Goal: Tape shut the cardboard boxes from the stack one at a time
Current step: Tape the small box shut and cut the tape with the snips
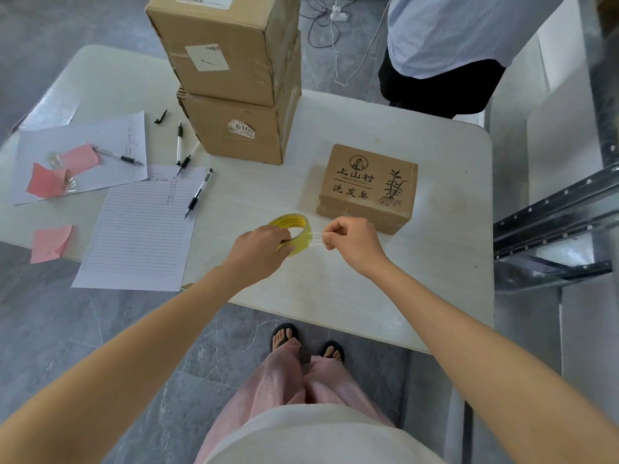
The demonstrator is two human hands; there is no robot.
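Note:
A yellow-cored roll of clear tape is held above the white table, gripped by my left hand. My right hand pinches the free end of the tape, and a short clear strip is stretched between the hands. Just beyond my right hand lies a small flat cardboard box printed with black characters and a plant drawing. Farther back stands a stack of two larger cardboard boxes: the upper box rests on the lower box.
Lined paper sheets, several pens and pink sticky notes cover the table's left part. Another person in a striped shirt stands at the far right corner. A metal rack runs along the right edge.

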